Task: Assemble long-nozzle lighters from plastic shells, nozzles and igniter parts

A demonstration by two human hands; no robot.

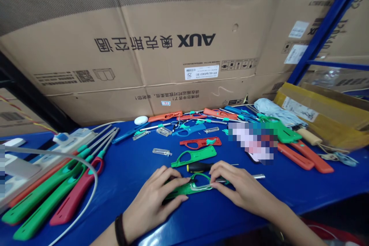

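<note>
My left hand is closed around the handle end of a green utility lighter casing, laid open with its inside parts and a pale wire showing. At the other end of it, my right hand pinches near the trigger loop; what exactly its fingertips grip is hidden. A silver lighter tube sticks out beyond my right hand. Just behind the hands lies a screwdriver with a black and yellow handle. Farther back are a loose green casing half and a red casing half.
Assembled lighters lie beside a white power strip at left, with a white cable looping over them. Clear fuel tanks and more lighter parts are scattered behind. A blurred phone, orange handles and a yellow-taped box are at right.
</note>
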